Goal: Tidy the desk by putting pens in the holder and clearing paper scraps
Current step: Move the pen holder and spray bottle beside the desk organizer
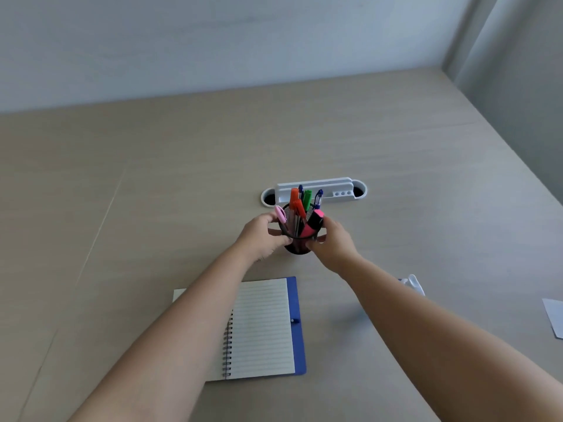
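Note:
A black mesh pen holder (pixel 297 246) stands on the desk in the middle of the view. It holds several pens and markers: an orange marker (pixel 295 198), a green one (pixel 307 198), a blue pen (pixel 317 198) and a pink highlighter (pixel 315 222). My left hand (pixel 263 236) grips the holder's left side and my right hand (pixel 333 242) grips its right side. A white paper scrap (pixel 555 316) lies at the right edge of the desk. Another small white scrap (pixel 412 283) pokes out behind my right forearm.
An open spiral notebook (pixel 265 327) with lined pages and a blue cover lies near me, partly under my left forearm. A white cable-port cover (pixel 316 190) sits in the desk behind the holder. The wall runs along the back and right.

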A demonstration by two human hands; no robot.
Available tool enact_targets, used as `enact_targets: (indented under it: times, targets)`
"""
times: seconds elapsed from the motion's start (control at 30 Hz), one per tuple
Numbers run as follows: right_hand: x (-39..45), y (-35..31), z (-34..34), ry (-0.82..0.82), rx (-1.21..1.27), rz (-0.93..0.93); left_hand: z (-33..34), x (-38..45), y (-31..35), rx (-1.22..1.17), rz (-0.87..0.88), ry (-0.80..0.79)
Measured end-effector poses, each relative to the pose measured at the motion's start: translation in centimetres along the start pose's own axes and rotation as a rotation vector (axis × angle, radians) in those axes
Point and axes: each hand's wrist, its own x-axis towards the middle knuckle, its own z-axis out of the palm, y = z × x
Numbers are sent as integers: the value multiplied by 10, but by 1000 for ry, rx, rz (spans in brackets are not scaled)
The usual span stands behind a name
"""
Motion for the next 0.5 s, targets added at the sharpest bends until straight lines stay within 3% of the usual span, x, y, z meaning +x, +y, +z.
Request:
enact_targets:
  times: [0.5]
  targets:
    - [71,-7,31,78,82,77,-8,70,-18,-148,5,23]
